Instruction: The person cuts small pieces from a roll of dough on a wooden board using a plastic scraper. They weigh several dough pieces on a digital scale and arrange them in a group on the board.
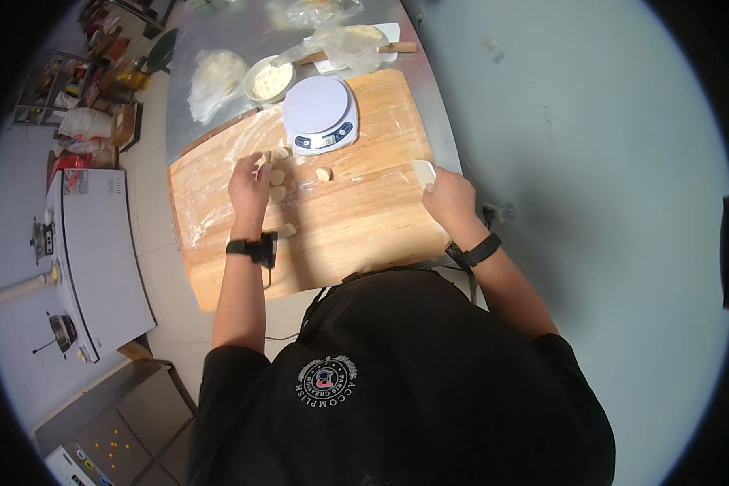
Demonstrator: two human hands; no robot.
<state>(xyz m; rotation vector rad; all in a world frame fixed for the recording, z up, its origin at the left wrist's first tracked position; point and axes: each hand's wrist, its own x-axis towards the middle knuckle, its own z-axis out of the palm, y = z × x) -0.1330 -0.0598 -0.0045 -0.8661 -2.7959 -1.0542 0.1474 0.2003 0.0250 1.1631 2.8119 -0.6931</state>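
Observation:
My left hand (248, 191) is over the left part of a floured wooden board (364, 212), its fingertips at a small group of dough pieces (277, 177). Whether a piece is between the fingers cannot be made out. One dough piece (324, 175) lies by itself to the right of the group, and another piece (287, 230) sits nearer to me, beside my left wrist. At the board's right edge, my right hand (452, 197) grips a white dough scraper (424, 172). A white digital kitchen scale (319, 104) stands on the board beyond the dough, its pan bare and its display lit.
Behind the board, on the metal table (212, 30), are a bowl (266, 99) of flour, dough in a plastic bag (215, 82) and a wooden rolling pin (398, 47) partly under plastic. A wall (559, 152) runs along the right. A white chest freezer (100, 255) stands left.

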